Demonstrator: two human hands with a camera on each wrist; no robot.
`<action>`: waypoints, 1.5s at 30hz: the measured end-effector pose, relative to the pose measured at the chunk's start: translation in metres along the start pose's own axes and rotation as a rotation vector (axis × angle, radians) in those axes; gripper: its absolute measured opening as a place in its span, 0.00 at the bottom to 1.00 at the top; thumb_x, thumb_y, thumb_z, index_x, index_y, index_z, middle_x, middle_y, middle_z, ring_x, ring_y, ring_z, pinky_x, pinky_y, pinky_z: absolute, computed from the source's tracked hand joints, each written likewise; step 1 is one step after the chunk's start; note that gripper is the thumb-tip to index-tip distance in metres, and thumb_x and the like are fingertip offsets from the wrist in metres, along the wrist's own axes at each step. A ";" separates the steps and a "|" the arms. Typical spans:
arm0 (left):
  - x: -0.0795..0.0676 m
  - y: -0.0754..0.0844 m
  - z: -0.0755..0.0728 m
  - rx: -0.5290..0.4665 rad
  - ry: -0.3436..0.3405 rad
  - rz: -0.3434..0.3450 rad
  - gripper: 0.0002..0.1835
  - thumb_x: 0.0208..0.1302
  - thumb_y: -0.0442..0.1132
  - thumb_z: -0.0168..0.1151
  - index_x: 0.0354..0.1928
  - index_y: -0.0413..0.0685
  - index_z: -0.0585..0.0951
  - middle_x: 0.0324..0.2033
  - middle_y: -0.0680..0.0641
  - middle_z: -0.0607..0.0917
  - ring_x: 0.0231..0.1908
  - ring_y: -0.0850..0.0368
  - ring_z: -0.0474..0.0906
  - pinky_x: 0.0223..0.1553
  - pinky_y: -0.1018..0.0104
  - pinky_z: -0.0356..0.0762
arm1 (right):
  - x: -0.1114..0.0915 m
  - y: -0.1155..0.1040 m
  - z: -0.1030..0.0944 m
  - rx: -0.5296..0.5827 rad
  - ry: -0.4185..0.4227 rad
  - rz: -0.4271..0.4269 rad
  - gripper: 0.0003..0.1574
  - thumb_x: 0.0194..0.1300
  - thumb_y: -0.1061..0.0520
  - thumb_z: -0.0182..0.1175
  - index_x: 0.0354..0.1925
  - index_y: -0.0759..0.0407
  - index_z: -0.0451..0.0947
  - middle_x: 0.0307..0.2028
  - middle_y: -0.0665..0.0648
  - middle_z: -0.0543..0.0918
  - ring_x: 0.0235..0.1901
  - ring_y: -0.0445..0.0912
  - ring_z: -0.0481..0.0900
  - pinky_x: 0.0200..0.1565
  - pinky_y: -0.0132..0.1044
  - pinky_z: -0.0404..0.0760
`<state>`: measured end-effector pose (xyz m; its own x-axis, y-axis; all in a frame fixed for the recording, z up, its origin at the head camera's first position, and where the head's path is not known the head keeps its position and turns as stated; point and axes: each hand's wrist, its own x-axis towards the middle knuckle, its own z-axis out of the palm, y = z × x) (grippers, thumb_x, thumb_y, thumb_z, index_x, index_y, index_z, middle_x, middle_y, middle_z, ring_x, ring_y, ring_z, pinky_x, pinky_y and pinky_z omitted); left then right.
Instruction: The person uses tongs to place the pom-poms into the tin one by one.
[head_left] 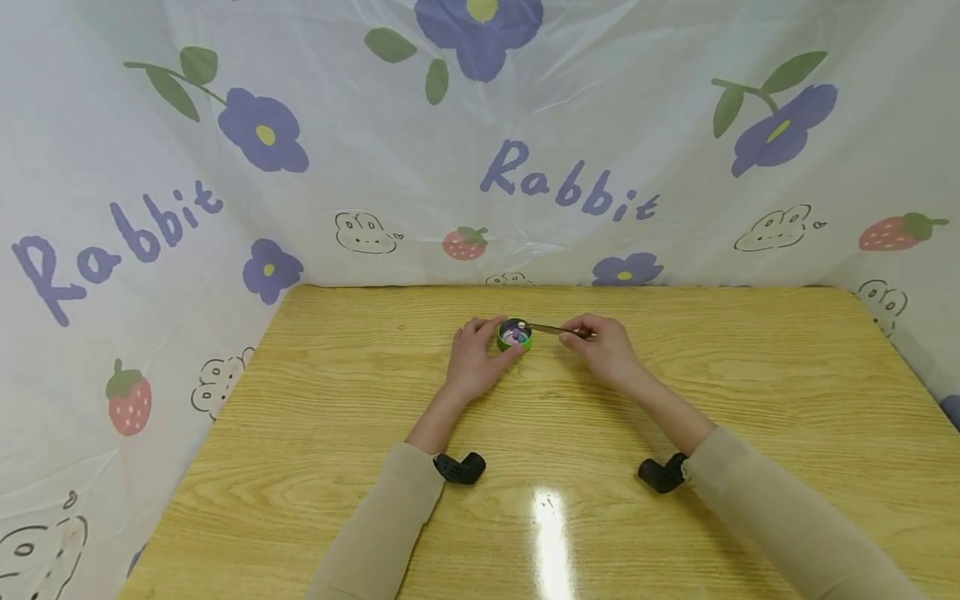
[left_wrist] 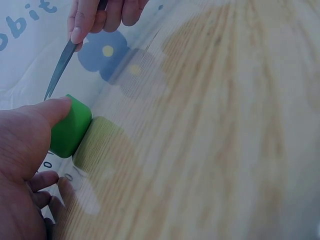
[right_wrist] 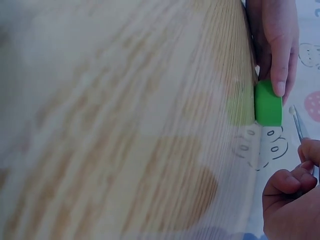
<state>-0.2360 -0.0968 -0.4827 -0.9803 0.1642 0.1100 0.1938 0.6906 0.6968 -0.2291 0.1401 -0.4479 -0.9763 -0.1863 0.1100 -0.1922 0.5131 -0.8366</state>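
A small round green container [left_wrist: 72, 131] stands on the table, its top open. Several small purple, teal and pale pieces [head_left: 516, 336] lie inside it in the head view. My left hand [head_left: 474, 360] grips the container from the left, thumb at the near side and fingers at the far side. Dark metal tweezers [head_left: 551, 330] are pinched in my right hand [head_left: 606, 350], to the right of the container. At the tweezers' tips, over the container's opening, is a tiny whitish piece [right_wrist: 292, 109].
The wood-grain table [head_left: 360, 400] reaches back to a white printed curtain [head_left: 420, 167], which also hangs along both sides. Black wrist devices [head_left: 461, 468] sit at both sleeve cuffs. A bright light reflection falls on the table's near part.
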 end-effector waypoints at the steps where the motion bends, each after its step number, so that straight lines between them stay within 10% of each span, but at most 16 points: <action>1: 0.000 0.000 0.000 0.002 0.002 0.003 0.34 0.70 0.54 0.67 0.73 0.52 0.73 0.64 0.37 0.72 0.66 0.34 0.64 0.63 0.38 0.65 | 0.000 0.000 0.000 0.001 0.000 0.001 0.11 0.72 0.61 0.65 0.48 0.67 0.85 0.38 0.60 0.83 0.40 0.53 0.78 0.37 0.40 0.73; 26: 0.000 0.001 -0.001 -0.007 0.008 0.025 0.33 0.70 0.52 0.67 0.73 0.51 0.73 0.63 0.37 0.73 0.64 0.34 0.65 0.62 0.39 0.66 | -0.003 0.002 0.005 0.030 0.006 -0.006 0.09 0.71 0.62 0.66 0.47 0.67 0.85 0.34 0.58 0.81 0.30 0.48 0.71 0.29 0.33 0.68; 45: -0.003 0.003 -0.004 -0.023 -0.008 0.023 0.33 0.71 0.52 0.66 0.73 0.50 0.72 0.64 0.35 0.71 0.68 0.32 0.61 0.65 0.36 0.61 | -0.007 0.020 -0.019 0.035 0.030 0.037 0.18 0.79 0.61 0.54 0.61 0.69 0.77 0.49 0.67 0.80 0.47 0.57 0.77 0.50 0.49 0.76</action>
<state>-0.2327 -0.0979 -0.4787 -0.9752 0.1853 0.1207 0.2153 0.6700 0.7104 -0.2277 0.1677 -0.4550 -0.9853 -0.1423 0.0942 -0.1528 0.4898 -0.8583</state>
